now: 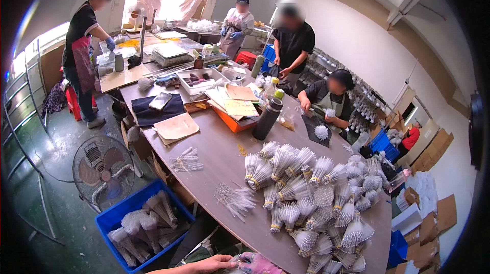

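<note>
At the bottom edge my left hand (220,262) reaches in from the left, its fingers closed at a small white bundle (237,259) of thin sticks. My right hand (260,264), in a pink patterned covering, touches the bundle from the right; the frame edge cuts it off and its grip is hidden. Just beyond, on the brown table (214,146), lies a large pile of white stick bundles (311,197) tied with bands. Two loose heaps of clear sticks (236,200) (187,162) lie to its left.
A blue crate (109,218) of bundles and a floor fan (102,172) stand left of the table. A black flask (267,118), papers and a white tray (201,81) sit further back. A seated person (332,98) works opposite; three others stand behind. Cardboard boxes (434,218) are at right.
</note>
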A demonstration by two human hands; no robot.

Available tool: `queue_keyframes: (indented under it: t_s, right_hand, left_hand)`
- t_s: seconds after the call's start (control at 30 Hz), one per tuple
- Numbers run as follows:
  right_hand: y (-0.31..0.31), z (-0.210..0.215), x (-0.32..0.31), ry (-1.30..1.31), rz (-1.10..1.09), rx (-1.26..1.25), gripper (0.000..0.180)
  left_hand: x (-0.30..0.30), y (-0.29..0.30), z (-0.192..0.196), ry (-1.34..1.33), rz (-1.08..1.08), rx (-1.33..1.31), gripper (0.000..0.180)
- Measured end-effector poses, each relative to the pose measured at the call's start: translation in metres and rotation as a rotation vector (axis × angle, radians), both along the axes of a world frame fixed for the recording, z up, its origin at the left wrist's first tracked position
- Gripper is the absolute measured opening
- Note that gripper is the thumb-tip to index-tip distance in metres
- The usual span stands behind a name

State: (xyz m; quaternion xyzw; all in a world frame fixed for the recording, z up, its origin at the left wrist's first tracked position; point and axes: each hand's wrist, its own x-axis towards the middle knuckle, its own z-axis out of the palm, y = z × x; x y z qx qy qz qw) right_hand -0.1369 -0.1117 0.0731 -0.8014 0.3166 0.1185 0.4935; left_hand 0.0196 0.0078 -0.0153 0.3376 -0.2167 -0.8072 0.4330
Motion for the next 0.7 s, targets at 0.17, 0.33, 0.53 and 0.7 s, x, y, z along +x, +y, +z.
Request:
queue_keyframes:
  t_s: [0.17, 0.33, 0.53, 0.7]
  right_hand:
    - [0.009, -0.002, 0.000, -0.231, -0.183, -0.195, 0.023]
    - [0.013, -0.005, -0.003, -0.317, -0.513, 0.235, 0.024]
    - [0.011, -0.030, -0.012, -0.446, -0.651, 0.276, 0.026]
    - [0.015, -0.049, -0.020, -0.417, -0.678, 0.135, 0.024]
  left_hand:
    - [0.000, 0.000, 0.006, -0.023, -0.032, -0.036, 0.029]
    - [0.002, 0.001, 0.014, -0.027, 0.061, 0.009, 0.025]
    - [0.001, -0.002, 0.013, 0.012, 0.068, -0.009, 0.025]
    - [0.001, -0.003, 0.013, -0.042, 0.023, 0.023, 0.029]
